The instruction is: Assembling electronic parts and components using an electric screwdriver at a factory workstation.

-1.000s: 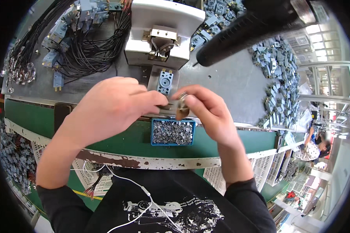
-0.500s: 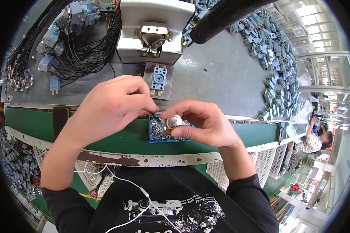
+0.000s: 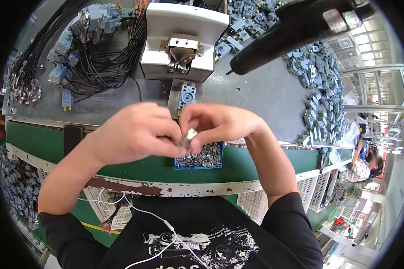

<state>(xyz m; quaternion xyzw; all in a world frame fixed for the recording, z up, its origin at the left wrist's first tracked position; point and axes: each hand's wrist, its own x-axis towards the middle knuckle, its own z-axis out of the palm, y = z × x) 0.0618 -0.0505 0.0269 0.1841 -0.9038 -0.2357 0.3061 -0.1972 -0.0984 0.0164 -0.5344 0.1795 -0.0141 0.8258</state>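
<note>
My right hand [image 3: 224, 123] pinches a small shiny, whitish metal piece [image 3: 191, 135] between thumb and fingers; its exact kind is blurred. Close against it, my left hand [image 3: 137, 134] has its fingertips pressed together, and what they hold is hidden. Both hands hover over the front edge of the bench, above a blue tray [image 3: 198, 168] filled with small metal parts [image 3: 208, 157]. Just beyond my fingers, a grey-blue rectangular switch-like block [image 3: 187, 95] with brass terminals lies on a metal plate [image 3: 173, 99].
Behind the block stands a metal press-like fixture [image 3: 184, 56]. A black cylindrical tool [image 3: 274, 47] hangs over the bench from the right. Bundled black wires [image 3: 103, 67] with grey blocks lie at left; a heap of grey blocks [image 3: 316, 89] is at right.
Both hands have come closer together and the right one has moved up and left with the metal piece. The black tool appears further down and shows more of its length.
</note>
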